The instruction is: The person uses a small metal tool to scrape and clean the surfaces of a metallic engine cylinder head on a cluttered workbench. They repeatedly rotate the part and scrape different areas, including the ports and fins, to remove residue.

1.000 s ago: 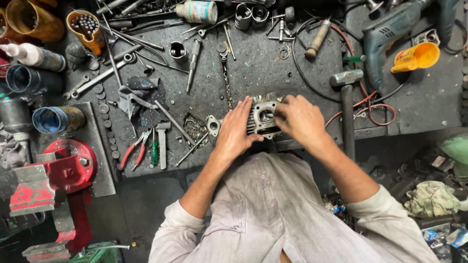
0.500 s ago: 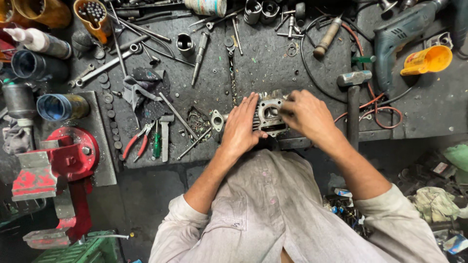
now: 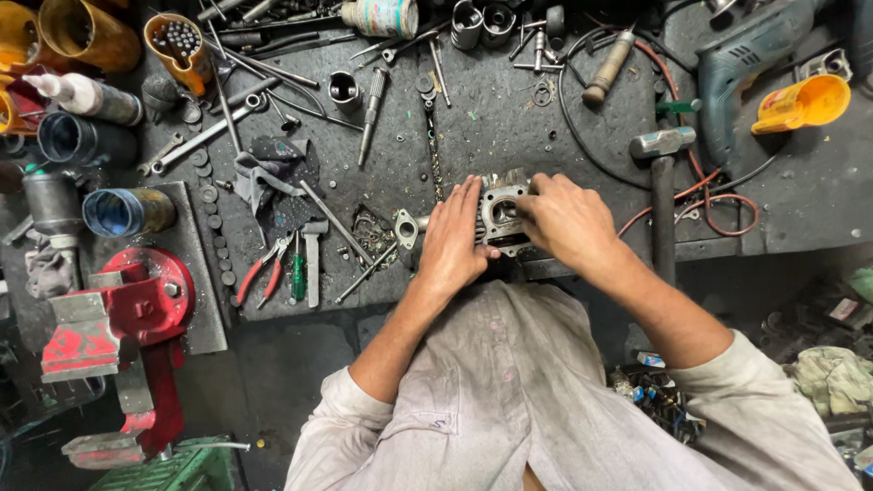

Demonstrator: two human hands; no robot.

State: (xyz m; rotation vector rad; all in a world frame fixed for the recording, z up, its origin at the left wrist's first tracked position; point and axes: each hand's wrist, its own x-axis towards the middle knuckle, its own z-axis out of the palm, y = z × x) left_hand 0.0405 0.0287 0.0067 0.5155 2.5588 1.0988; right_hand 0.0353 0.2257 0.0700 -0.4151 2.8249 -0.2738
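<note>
Both hands grip a finned metal engine cylinder (image 3: 503,216) at bench (image 3: 509,118) front edge: left hand (image 3: 452,241) clamped on its left side, right hand (image 3: 568,218) over right. Hammer (image 3: 662,182) just right, red pliers (image 3: 264,268) w/ screwdriver (image 3: 297,273) well left.

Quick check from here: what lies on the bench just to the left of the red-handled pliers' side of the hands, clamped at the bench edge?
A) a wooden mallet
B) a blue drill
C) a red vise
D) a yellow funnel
C: the red vise sits at the bench's left edge beside the pliers, while both hands grip the finned cylinder further right.
</note>
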